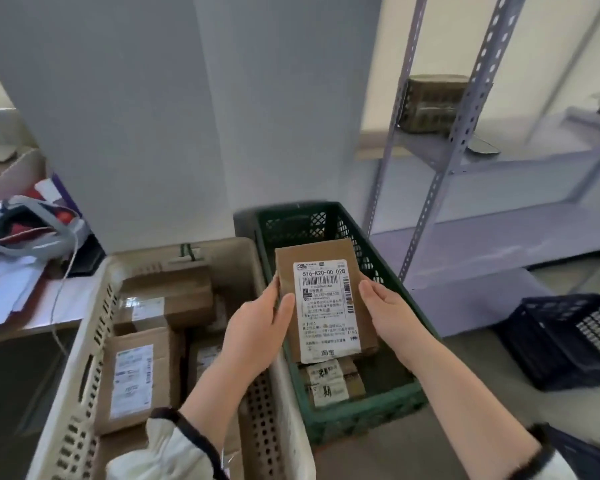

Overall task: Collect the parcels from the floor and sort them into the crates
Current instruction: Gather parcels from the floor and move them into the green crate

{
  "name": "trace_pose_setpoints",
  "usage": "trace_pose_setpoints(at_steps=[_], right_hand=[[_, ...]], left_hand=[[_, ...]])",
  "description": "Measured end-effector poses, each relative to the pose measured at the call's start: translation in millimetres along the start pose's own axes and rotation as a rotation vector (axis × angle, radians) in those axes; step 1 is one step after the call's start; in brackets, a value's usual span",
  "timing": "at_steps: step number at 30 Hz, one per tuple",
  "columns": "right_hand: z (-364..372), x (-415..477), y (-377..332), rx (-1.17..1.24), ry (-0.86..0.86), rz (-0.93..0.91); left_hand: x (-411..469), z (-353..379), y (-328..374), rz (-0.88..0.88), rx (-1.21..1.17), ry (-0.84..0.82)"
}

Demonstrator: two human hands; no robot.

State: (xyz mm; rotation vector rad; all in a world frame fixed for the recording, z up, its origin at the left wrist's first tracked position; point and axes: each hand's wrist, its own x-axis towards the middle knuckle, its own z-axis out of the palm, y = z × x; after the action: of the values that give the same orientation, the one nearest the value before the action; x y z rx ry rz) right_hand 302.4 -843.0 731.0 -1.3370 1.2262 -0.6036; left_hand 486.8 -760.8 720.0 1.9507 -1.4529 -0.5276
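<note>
Head view: you are holding a brown parcel point(326, 306) with its white label facing up, and it is hovering over the green crate point(361, 410), above the middle of that crate and not touching its floor. Your left hand point(260, 327) is gripping the parcel's left edge, the thumb lying across the label's left side while the fingers are curling behind the cardboard. Your right hand point(392, 317) is pressing against the right edge with fingers straight and held together, pointing away from you. Both forearms are reaching forward, the left one crossing the beige crate point(70, 393) at its right wall. A taped parcel point(329, 382) is lying in the green crate near its front wall, partly under the one you are holding. Several labelled parcels point(136, 382) are filling the beige crate, which is standing just beside the green one's left wall. A dark blue crate point(561, 344) is sitting on the floor at the right, well apart, beside a metal rack point(458, 133).
</note>
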Motion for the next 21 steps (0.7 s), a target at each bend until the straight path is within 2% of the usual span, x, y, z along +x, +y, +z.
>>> trace_pose_setpoints(at_steps=[7,14,18,21], right_hand=[[-15,103,-13,-0.038,0.113,0.08],[-19,242,-40,-0.069,-0.001,0.127],[-8,320,-19,-0.089,-0.11,0.257],[1,369,12,-0.098,-0.174,0.332]], left_hand=[[112,20,-8,0.019,-0.004,-0.086],[233,31,-33,0.01,-0.033,-0.054],[293,73,-69,-0.151,0.027,-0.163],[323,109,-98,-0.292,-0.063,-0.199]])
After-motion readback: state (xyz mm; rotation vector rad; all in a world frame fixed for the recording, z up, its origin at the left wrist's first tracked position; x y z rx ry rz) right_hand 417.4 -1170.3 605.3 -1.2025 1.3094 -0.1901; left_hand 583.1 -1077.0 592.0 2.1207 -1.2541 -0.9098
